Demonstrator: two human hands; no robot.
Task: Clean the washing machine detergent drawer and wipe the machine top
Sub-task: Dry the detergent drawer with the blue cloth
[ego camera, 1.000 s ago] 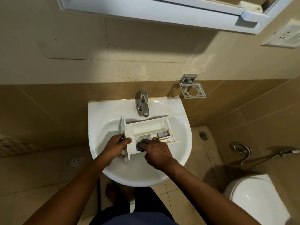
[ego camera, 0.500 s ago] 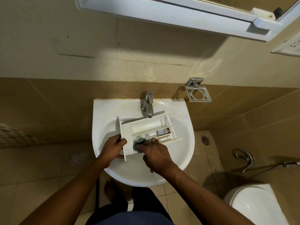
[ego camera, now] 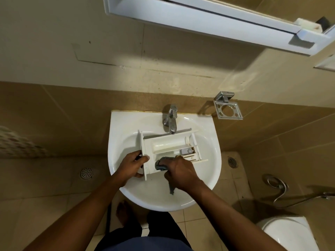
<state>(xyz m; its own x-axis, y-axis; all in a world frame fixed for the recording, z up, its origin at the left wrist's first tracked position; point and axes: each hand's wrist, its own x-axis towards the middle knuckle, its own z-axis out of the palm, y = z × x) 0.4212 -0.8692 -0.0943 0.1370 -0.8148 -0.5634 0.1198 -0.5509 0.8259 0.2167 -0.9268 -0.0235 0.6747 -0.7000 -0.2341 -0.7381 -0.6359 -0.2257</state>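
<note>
- Newly showing since a second ago: a tail of the grey cloth (ego camera: 160,164), dangling below the right grip (ego camera: 183,172) into the bowl. Same holds on both sides otherwise, and much the same spot for the drawer.
- Detergent drawer (ego camera: 168,144): white plastic, lying across the bowl of the washbasin (ego camera: 126,124), open side up. Front panel at the left, standing on edge; far side just under the tap spout.
- Inside: one long pale compartment along the far side, a narrower one nearer, and small grey and white fittings at the right end.
- Left grip (ego camera: 133,166): clamped on the near end of the front panel, thumb against its inner side, fingers curled round the outer face.
- Right grip: bunched round the cloth, pressing the wad into the near compartment close to the front panel. Knuckles up, fingertips hidden.
- Chrome tap (ego camera: 171,118): at the back of the basin rim, about centred.
- Metal toothbrush holder (ego camera: 227,108): fixed to the brown wall tile, just right of the basin.
- White-framed mirror cabinet (ego camera: 199,19): overhead on the wall.
- Beige floor tile below, with a round drain (ego camera: 86,173) left of the basin and a second drain (ego camera: 232,162) right of it. Bare foot (ego camera: 123,212) under the basin's front edge.
- White toilet (ego camera: 286,232) at the lower right, with a looped chrome hose (ego camera: 277,187) on the wall beside it.
</note>
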